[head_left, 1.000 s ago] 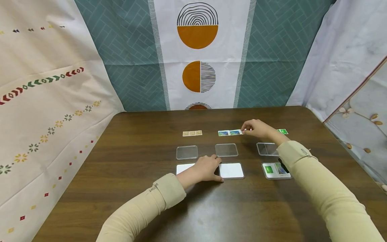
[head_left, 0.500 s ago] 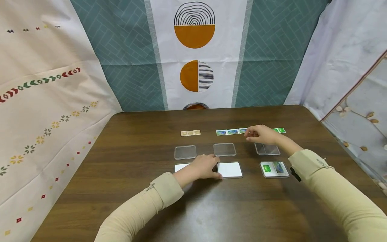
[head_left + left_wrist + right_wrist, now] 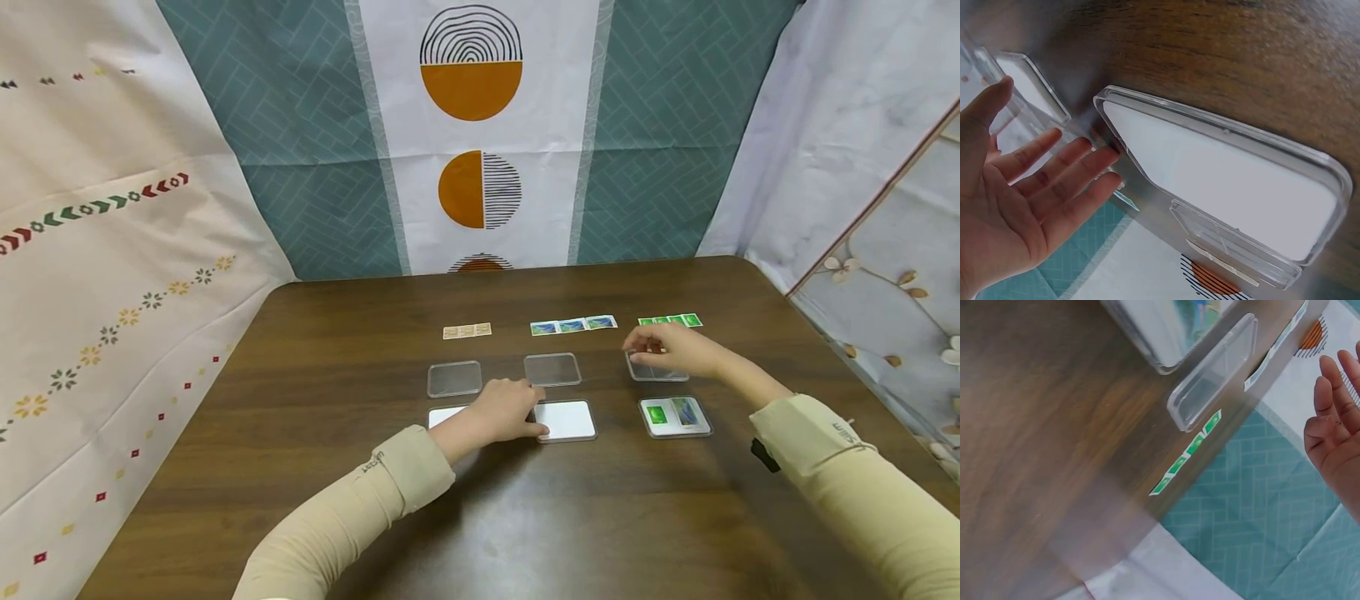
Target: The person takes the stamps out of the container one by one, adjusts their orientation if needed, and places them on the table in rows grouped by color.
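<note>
My left hand (image 3: pixel 501 414) hovers low between two clear plastic cases with white inserts. Its fingertips reach the near-left side of the middle case (image 3: pixel 567 420), and it partly covers the left case (image 3: pixel 444 415). In the left wrist view the fingers of this hand (image 3: pixel 1029 206) are spread and loosely bent, with nothing in them. My right hand (image 3: pixel 675 348) is over the right clear lid (image 3: pixel 658 372), fingers loosely bent and nothing visible in them. Behind it lies a strip of green stamps (image 3: pixel 684 320). A strip of blue stamps (image 3: pixel 573 325) lies further left.
A third case (image 3: pixel 672 428) at the right holds a green and a blue stamp on its white insert. Clear lids lie at the left (image 3: pixel 454 378) and middle (image 3: pixel 552 369). A strip of tan stamps (image 3: pixel 467 331) is at the back left. Curtains hang beyond the table (image 3: pixel 337 517).
My right hand has let go of the blue stamp strip and drawn back to the right, over the right lid. The blue strip stays on the table. My left hand has hardly moved.
</note>
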The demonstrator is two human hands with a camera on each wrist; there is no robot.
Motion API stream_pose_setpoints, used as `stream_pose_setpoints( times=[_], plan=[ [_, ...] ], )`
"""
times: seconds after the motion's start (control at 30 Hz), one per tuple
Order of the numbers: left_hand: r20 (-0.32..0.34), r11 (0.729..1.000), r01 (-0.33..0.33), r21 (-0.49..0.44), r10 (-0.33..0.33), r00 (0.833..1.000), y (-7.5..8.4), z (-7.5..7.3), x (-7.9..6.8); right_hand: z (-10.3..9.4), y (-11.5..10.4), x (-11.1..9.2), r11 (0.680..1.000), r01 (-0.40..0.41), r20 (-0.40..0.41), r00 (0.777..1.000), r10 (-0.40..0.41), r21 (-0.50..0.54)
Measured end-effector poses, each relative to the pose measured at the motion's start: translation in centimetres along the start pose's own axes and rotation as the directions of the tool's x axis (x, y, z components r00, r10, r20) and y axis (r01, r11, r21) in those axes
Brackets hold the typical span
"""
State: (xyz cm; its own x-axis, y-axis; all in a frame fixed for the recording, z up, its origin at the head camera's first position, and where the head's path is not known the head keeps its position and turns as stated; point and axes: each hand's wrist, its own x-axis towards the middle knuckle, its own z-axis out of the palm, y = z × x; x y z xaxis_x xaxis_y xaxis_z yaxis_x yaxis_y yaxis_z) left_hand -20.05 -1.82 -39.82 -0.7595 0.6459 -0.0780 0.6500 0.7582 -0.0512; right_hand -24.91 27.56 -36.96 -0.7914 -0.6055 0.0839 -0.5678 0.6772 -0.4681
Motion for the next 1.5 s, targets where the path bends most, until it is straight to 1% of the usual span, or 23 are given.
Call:
stream_pose_setpoints(
  times=[0.13, 0.23, 0.5, 0.7, 0.77, 0.9, 1.03, 1.1, 1.3, 1.37, 1.43, 1.5],
  plan=[
    [-0.007, 1.0, -0.006, 0.005, 0.007, 1.0, 0.1, 0.0, 0.4, 0.0, 0.1, -1.1, 0.999, 0.033, -0.023, 0.999, -0.033, 0.001],
    [-0.011, 1.0, -0.015, 0.006, 0.016, 1.0, 0.2, -0.1, 0.8, 0.1, 0.2, -1.9, 0.999, 0.044, -0.035, 0.998, -0.043, 0.006],
    [-0.012, 0.999, -0.043, 0.012, 0.044, 0.999, 1.0, -0.3, 1.7, 0.4, 0.2, -3.5, 0.998, 0.047, -0.054, 0.997, -0.049, -0.028],
    [-0.054, 0.998, -0.065, 0.02, 0.066, 0.996, 1.5, -0.5, 2.4, 0.8, 0.8, -4.4, 0.993, 0.111, -0.095, 0.989, -0.115, -0.043],
    [-0.064, 0.997, -0.074, 0.033, 0.076, 0.995, 1.8, -0.8, 2.6, 1.1, 1.0, -4.8, 0.992, 0.12, -0.106, 0.987, -0.124, -0.042],
    [-0.078, 0.992, -0.117, 0.051, 0.121, 0.99, 2.7, -1.2, 3.4, 1.6, 1.3, -6.0, 0.99, 0.123, -0.139, 0.982, -0.13, -0.064],
    [-0.109, 0.985, -0.167, 0.044, 0.171, 0.979, 3.9, -1.5, 4.3, 1.9, 1.9, -6.9, 0.978, 0.154, -0.161, 0.971, -0.175, -0.138],
    [-0.115, 0.983, -0.179, 0.034, 0.181, 0.977, 4.6, -1.7, 4.7, 2.1, 2.2, -7.2, 0.971, 0.174, -0.161, 0.967, -0.2, -0.161],
    [-0.116, 0.984, -0.176, 0.008, 0.176, 0.978, 6.4, -1.5, 5.8, 2.6, 3.1, -8.2, 0.97, 0.189, -0.167, 0.963, -0.213, -0.151],
    [-0.125, 0.986, -0.164, 0.01, 0.164, 0.979, 6.9, -1.4, 6.2, 2.8, 3.3, -8.6, 0.974, 0.179, -0.171, 0.965, -0.201, -0.136],
    [-0.132, 0.988, -0.154, 0.021, 0.156, 0.979, 7.4, -1.3, 6.5, 3.1, 3.6, -9.0, 0.976, 0.166, -0.173, 0.967, -0.189, -0.139],
    [-0.136, 0.989, -0.145, 0.028, 0.147, 0.98, 7.7, -1.3, 6.8, 3.4, 3.8, -9.5, 0.978, 0.136, -0.182, 0.969, -0.164, -0.156]
  ],
)
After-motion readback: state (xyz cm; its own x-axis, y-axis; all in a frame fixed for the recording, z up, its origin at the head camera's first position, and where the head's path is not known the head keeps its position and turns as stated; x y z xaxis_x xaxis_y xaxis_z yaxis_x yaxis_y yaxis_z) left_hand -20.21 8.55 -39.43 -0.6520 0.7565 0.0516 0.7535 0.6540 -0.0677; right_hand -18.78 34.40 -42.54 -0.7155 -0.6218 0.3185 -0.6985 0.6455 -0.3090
